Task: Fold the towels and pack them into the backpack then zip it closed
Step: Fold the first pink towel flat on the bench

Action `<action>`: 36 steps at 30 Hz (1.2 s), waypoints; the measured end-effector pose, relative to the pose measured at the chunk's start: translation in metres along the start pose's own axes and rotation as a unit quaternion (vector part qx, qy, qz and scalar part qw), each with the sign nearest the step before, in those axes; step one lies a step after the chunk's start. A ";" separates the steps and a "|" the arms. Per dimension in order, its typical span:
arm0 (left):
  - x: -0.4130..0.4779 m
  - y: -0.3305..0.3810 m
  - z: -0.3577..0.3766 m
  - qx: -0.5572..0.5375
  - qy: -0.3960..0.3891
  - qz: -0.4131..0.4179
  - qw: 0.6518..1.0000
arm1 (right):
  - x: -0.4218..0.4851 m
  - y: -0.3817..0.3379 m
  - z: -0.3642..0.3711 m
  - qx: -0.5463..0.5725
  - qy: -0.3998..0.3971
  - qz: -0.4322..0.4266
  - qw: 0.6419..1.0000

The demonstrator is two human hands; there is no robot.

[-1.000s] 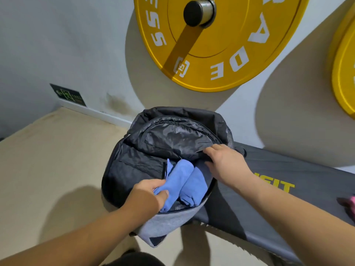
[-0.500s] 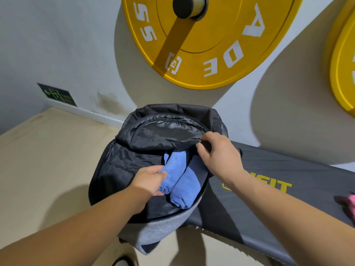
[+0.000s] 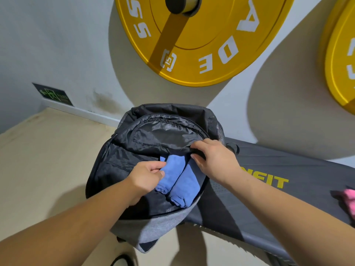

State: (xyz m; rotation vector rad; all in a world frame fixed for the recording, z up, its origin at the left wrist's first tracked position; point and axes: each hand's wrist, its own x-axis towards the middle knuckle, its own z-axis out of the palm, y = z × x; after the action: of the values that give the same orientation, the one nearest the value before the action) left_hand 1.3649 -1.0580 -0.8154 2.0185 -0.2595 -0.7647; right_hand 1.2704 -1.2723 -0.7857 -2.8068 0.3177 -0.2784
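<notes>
A black and grey backpack [image 3: 134, 223] stands open at the left end of a dark bench [image 3: 269, 166]. Two folded blue towels [image 3: 182, 187] lie side by side inside its main opening. My left hand [image 3: 146, 179] is closed on the left blue towel, thumb and fingers pinching its upper end. My right hand [image 3: 213, 160] grips the black upper flap of the backpack at the edge of the opening and holds it up and back. A pink cloth [image 3: 348, 200] lies on the bench at the far right edge.
Two yellow weight plates [image 3: 201, 35] hang on the grey wall just behind the backpack. A green exit sign [image 3: 52, 94] sits low on the wall at left. Beige floor [image 3: 48, 160] stretches left of the bench.
My left hand has slid up along the left blue towel, deeper into the opening. My right hand has kept its hold on the flap. The view has tilted down slightly.
</notes>
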 end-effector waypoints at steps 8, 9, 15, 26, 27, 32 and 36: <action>-0.015 0.029 0.000 0.276 0.100 0.156 0.943 | -0.015 0.001 -0.022 0.027 -0.052 0.005 0.998; -0.019 0.039 0.001 0.270 0.097 0.166 0.944 | -0.020 0.004 -0.028 0.030 -0.034 0.009 0.999; -0.061 0.120 0.064 0.213 0.030 0.197 0.956 | -0.072 0.034 -0.065 0.013 -0.054 0.079 0.995; -0.114 0.154 0.246 0.244 -0.173 0.269 0.915 | -0.236 0.186 -0.116 -0.099 -0.021 0.318 0.943; -0.116 0.147 0.253 0.245 -0.179 0.269 0.914 | -0.246 0.196 -0.121 -0.110 -0.013 0.343 0.933; -0.113 0.128 0.265 0.280 -0.183 0.268 0.903 | -0.273 0.227 -0.146 -0.145 0.006 0.468 0.872; -0.106 0.126 0.260 0.285 -0.180 0.271 0.902 | -0.267 0.231 -0.164 -0.041 -0.056 0.568 0.820</action>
State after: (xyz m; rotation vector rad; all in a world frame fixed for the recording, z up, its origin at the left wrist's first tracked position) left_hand 1.1373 -1.2593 -0.7642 2.1488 -1.3341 -0.7416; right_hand 0.9352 -1.4661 -0.7474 -2.1627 1.8486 0.1893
